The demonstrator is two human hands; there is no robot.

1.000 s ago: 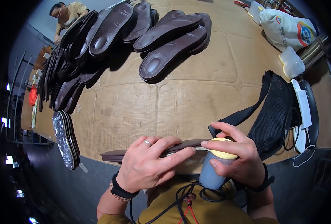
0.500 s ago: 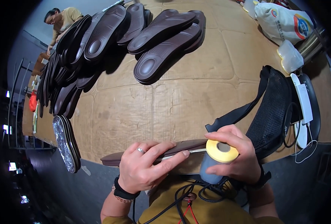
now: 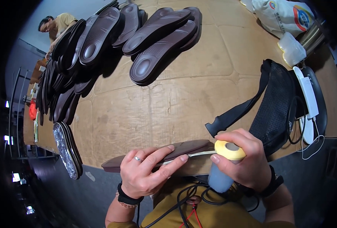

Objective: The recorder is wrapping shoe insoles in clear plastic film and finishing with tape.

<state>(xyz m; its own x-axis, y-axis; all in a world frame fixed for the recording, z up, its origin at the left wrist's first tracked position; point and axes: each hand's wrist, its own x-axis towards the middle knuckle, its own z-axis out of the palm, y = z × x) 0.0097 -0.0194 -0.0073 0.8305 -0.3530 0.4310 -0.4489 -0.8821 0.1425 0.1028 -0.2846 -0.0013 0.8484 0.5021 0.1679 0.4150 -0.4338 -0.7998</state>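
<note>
At the table's near edge lies a dark brown insole [image 3: 191, 145], set crosswise. My left hand [image 3: 142, 173] is closed over it, its fingers pressed along the top and near edge. A pale narrow strip of tape [image 3: 203, 153] runs from under my left fingertips to a yellow tape roll [image 3: 222, 153]. My right hand [image 3: 249, 161] grips that roll between thumb and fingers. Below the roll, partly behind my right hand, shows a bluish-grey rounded object [image 3: 219, 180]; I cannot tell its kind or whether my hand touches it.
Several brown insoles [image 3: 100, 36] are heaped at the far left, with more [image 3: 162, 49] at the far middle. A plastic-wrapped stack [image 3: 65, 150] sits at the left edge. On the right are a black mesh bag [image 3: 273, 110] with a strap, a white power strip [image 3: 308, 97] and a white sack [image 3: 284, 17]. A person [image 3: 58, 26] works beyond.
My right hand and the tape roll have moved slightly right, away from my left fingers. More of the tape strip shows between them. The whole view has shifted a little.
</note>
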